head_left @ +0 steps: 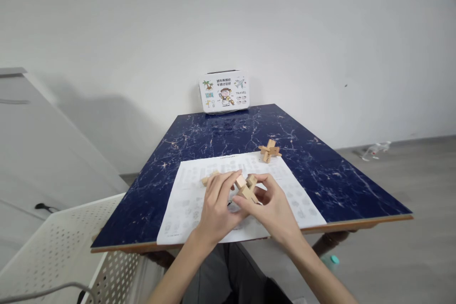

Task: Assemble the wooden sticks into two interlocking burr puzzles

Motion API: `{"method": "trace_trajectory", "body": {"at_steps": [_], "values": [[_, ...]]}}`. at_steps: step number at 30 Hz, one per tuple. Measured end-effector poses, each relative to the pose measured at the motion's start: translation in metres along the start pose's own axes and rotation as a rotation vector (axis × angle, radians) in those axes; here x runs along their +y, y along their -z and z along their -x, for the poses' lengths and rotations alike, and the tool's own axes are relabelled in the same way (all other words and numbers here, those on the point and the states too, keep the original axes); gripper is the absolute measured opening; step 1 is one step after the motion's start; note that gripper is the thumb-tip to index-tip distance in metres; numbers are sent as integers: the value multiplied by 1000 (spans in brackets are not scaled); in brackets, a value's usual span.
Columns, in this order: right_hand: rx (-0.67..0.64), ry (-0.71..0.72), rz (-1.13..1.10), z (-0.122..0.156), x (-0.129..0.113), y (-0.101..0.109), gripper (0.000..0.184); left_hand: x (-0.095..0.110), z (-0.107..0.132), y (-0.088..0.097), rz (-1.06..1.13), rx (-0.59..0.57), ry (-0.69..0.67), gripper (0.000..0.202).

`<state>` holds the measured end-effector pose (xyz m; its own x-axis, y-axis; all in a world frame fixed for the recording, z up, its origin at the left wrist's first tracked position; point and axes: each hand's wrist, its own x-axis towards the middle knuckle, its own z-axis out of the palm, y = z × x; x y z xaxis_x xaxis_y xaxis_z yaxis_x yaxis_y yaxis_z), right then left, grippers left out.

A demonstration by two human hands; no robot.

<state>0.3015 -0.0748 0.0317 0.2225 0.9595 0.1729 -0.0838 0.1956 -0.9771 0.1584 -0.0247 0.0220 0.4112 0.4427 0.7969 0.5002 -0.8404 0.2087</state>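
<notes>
Wooden blocks (247,193) in both hands (276,206), near the table's front edge (356,223).

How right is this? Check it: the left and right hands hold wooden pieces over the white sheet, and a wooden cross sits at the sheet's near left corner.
One thing is wrong: the wooden cross sits at the far right corner of the white sheet, as the head view shows. The left hand and right hand do hold wooden pieces over it.
</notes>
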Motion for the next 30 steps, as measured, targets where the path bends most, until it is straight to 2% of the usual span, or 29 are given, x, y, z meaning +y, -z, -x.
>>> {"method": "trace_trajectory", "body": {"at_steps": [3,9,17,21,26,30], "values": [[10,25,75,3,-2,1,47,-1,2,2,39,8,20,58],[81,201,271,7,0,-1,52,2,0,3,30,73,41,55],[30,182,248,7,-3,-3,49,10,-1,4,32,112,-22,54],[33,181,255,9,-5,-4,49,12,-2,6,18,123,-8,50],[28,145,289,8,-7,-4,52,17,-1,5,120,122,111,47],[-43,115,292,7,-7,-1,51,15,4,6,275,50,271,52]]}}
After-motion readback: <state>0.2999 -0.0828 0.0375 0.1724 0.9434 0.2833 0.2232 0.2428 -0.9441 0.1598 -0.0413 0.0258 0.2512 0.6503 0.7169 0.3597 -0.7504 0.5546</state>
